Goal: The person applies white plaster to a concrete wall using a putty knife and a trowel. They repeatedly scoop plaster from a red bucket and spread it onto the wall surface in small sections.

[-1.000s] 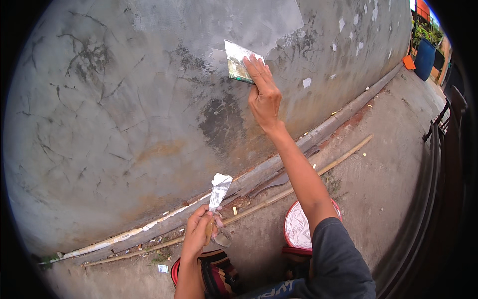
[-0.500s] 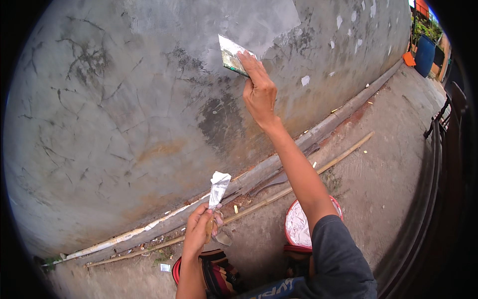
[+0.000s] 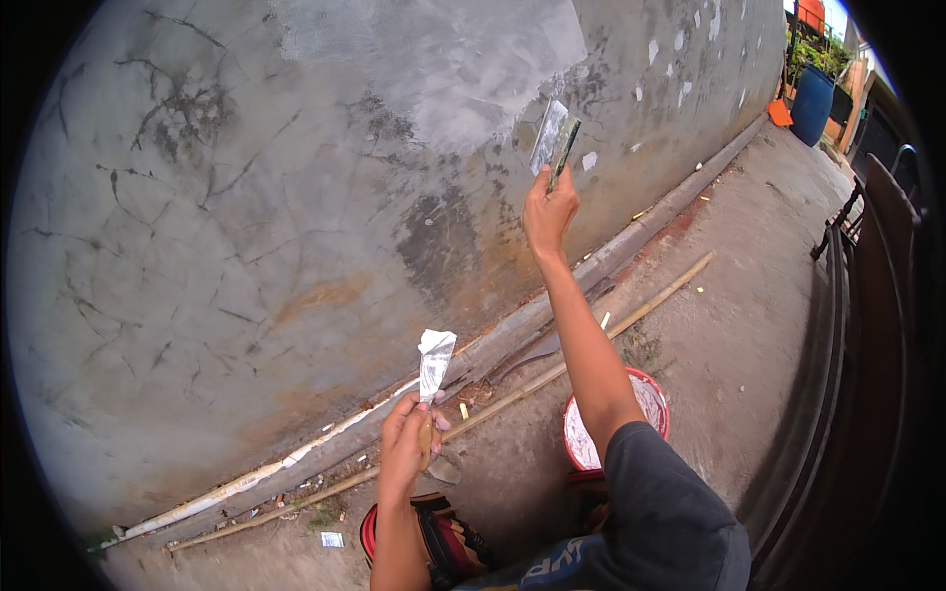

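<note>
Two tools are held, we note: the left hand point(image 3: 404, 433) has its fingers wrapped round a putty knife point(image 3: 434, 374) tipped with white paste; the right hand point(image 3: 552, 212) grips a broad filling blade point(image 3: 548, 136). We judge coverage partial: a pale smoothed patch point(image 3: 473, 84) lies up and left of the right fingers, while cracked, stained wall point(image 3: 236, 256) further left and below them appears uncoated.
</note>
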A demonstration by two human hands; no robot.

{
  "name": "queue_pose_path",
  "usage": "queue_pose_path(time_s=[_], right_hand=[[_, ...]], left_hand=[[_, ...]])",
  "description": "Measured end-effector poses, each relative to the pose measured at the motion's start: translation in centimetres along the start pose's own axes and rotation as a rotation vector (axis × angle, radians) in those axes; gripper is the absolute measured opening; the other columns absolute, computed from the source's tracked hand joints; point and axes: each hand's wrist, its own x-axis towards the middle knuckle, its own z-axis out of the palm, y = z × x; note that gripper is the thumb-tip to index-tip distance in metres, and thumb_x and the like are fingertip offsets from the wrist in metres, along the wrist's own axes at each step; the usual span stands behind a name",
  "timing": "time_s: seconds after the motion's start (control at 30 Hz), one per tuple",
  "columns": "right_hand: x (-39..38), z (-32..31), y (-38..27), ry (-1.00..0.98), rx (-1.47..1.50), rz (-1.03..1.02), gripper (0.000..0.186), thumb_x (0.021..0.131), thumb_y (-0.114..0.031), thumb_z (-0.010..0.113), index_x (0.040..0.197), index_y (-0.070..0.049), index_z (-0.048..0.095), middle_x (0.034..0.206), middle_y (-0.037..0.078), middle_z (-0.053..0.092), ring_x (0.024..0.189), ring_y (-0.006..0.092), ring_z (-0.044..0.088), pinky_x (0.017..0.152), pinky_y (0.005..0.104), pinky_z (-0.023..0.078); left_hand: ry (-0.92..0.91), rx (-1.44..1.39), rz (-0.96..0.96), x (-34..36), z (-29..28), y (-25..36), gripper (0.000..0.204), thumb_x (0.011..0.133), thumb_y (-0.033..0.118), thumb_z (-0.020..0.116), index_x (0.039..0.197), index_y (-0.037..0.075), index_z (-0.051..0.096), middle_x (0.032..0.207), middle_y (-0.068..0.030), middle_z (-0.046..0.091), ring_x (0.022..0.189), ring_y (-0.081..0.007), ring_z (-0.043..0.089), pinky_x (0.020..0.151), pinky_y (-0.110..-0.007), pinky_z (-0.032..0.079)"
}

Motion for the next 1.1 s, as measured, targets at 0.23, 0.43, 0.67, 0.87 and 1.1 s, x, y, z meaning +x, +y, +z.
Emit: queue_pose_path(time_s=[0.23, 0.43, 0.67, 0.87, 1.1], right_hand=[[-1.4, 5.4, -3.0, 0.03, -0.204, -0.109, 0.044, 0.088, -0.003, 0.055, 0.13, 0.007, 0.053, 0.093, 0.028, 0.066, 0.074, 0.0352, 0.066, 0.061, 0.0376, 0.049], [-7.6, 7.9, -10.5, -0.111, -0.164, -0.372, 0.066, 0.078, 0.003, 0.061, 0.141, 0.004, 0.041, 0.124, 0.034, 0.056, 0.106, 0.0398, 0.063, 0.077, 0.0375, 0.056], [-3.7, 2.2, -8.6, -0.055, -0.038, -0.179, 0.048, 0.084, 0.002, 0.056, 0.132, -0.002, 0.056, 0.089, 0.022, 0.068, 0.067, 0.0324, 0.066, 0.061, 0.0378, 0.049], [1.6, 3.5, -3.6, 0.069, -0.234, 0.079, 0.046, 0.083, 0.002, 0.054, 0.129, 0.002, 0.057, 0.079, 0.021, 0.068, 0.062, 0.0329, 0.064, 0.06, 0.0409, 0.047], [-5.3, 5.1, -8.3, -0.163, 0.016, -0.237, 0.059, 0.078, 0.006, 0.054, 0.136, -0.002, 0.051, 0.118, 0.026, 0.063, 0.091, 0.0347, 0.069, 0.071, 0.036, 0.054]], left_hand=[[-0.014, -0.073, 0.034, 0.9, -1.4, -0.5, 0.028, 0.1, 0.018, 0.042, 0.115, 0.0, 0.059, 0.075, -0.0061, 0.061, 0.052, -0.0069, 0.048, 0.049, -0.022, 0.039], [-0.012, -0.094, 0.001, 1.4, -1.8, -0.5, 0.028, 0.101, 0.017, 0.042, 0.115, -0.001, 0.059, 0.074, -0.0063, 0.061, 0.052, -0.0074, 0.047, 0.049, -0.022, 0.039], [-0.04, -0.139, 0.018, 0.5, -2.1, -0.6, 0.028, 0.101, 0.017, 0.043, 0.115, -0.001, 0.058, 0.074, -0.0065, 0.06, 0.052, -0.0082, 0.047, 0.049, -0.022, 0.039], [-0.029, -0.083, -0.002, -0.1, -1.8, 0.3, 0.029, 0.101, 0.018, 0.043, 0.117, -0.001, 0.058, 0.074, -0.0071, 0.06, 0.051, -0.0081, 0.047, 0.049, -0.023, 0.039], [0.002, -0.08, 0.029, 0.5, -1.3, 0.0, 0.029, 0.099, 0.019, 0.042, 0.114, -0.001, 0.058, 0.071, -0.0071, 0.059, 0.048, -0.0082, 0.044, 0.045, -0.022, 0.036]])
